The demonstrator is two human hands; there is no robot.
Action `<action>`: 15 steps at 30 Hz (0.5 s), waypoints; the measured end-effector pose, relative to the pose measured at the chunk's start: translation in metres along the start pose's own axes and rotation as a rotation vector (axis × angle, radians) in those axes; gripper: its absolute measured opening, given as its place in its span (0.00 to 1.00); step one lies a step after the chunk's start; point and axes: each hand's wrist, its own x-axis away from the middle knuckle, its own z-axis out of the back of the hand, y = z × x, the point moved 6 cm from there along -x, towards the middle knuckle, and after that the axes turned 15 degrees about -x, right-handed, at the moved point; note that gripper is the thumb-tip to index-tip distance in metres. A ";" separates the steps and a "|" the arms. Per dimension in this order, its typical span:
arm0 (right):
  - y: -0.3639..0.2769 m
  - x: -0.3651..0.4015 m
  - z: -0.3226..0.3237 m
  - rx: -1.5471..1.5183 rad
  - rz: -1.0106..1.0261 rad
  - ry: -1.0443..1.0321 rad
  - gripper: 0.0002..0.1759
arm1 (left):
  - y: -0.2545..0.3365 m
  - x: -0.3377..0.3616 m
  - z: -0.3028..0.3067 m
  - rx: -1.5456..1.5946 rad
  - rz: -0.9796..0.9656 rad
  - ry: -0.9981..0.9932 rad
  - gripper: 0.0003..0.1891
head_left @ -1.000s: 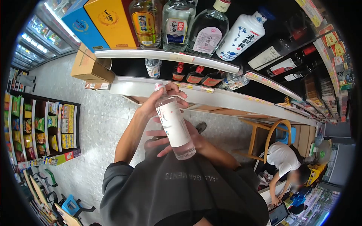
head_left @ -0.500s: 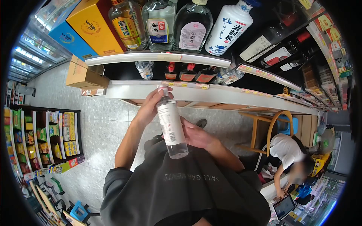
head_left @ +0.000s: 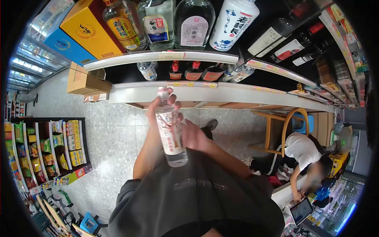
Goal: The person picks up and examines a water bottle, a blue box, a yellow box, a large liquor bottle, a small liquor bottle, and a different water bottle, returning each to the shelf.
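Gripping the clear bottle (head_left: 171,136) round its neck, your left hand (head_left: 153,112) was closed, with the thumb on the 9 o'clock side and the fingers curled on the 3 o'clock side. The bottle hung just off the middle of the view, towards 8 o'clock, its base overlapping your dark shirt (head_left: 189,201). It leaned slightly, cap between 11 and 12 o'clock, and its white label with a reddish design faced you. Your right hand (head_left: 195,136) was partly open just beside the bottle's 3 o'clock side; blur hid whether it touched the bottle.

At 12 o'clock, beyond your hands, the upper shelf (head_left: 130,58) carried large bottles, among them a white-and-blue bottle (head_left: 235,27) at 1 o'clock. A yellow box (head_left: 89,33) stood at 10 o'clock. Beneath, small red-capped bottles (head_left: 193,73) stood on the lower shelf (head_left: 237,93). A cardboard box (head_left: 85,81) sat near 10 o'clock, and a snack rack (head_left: 51,154) between 8 and 9. Towards 3 o'clock you had a wooden chair (head_left: 272,134), with a person in a white top (head_left: 302,150) bent forward just past it.
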 end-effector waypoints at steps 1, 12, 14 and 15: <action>0.001 -0.005 -0.002 0.421 0.056 0.117 0.23 | -0.008 -0.003 -0.009 -0.030 0.009 0.008 0.24; 0.028 0.000 -0.026 0.343 0.001 0.127 0.32 | -0.029 -0.018 -0.010 -0.834 0.118 0.043 0.21; 0.029 0.000 -0.038 0.291 0.006 0.179 0.30 | -0.027 -0.017 -0.007 -0.803 0.158 0.044 0.18; 0.031 0.000 -0.044 0.236 -0.010 0.188 0.32 | -0.024 -0.018 -0.007 -0.856 0.148 0.061 0.18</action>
